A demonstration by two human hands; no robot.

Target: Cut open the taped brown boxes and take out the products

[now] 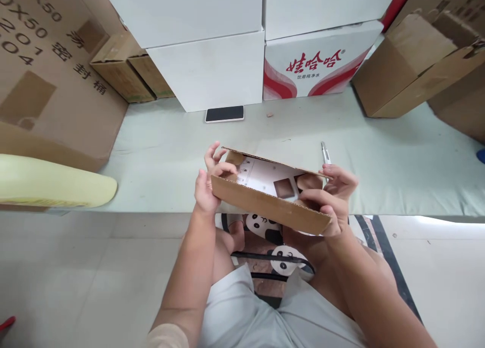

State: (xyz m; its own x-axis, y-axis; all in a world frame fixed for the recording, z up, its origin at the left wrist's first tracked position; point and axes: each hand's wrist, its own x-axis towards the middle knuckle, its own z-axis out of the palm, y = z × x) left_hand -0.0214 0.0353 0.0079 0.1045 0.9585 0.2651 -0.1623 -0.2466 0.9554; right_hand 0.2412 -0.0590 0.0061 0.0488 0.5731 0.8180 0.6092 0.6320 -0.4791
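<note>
Between my two hands a shallow brown cardboard box (265,202) is held tilted above the front edge of the covered table, its long open side facing up. My left hand (210,186) grips the left end, with the thumb outside and fingers reaching over the edge. At the other end my right hand (335,196) is closed on the box, some fingers inside the opening. A white printed sheet or panel (261,174) with a dark square shows inside; what else lies within is hidden. Just beyond my right hand rests a box cutter (325,153).
On the table (159,156) a phone (225,114) lies before stacked white boxes (212,70). A red-and-white printed box (318,65) is beside them. Cardboard boxes stand left (56,85) and right (413,70). A pale yellow object (56,181) lies at the left front edge.
</note>
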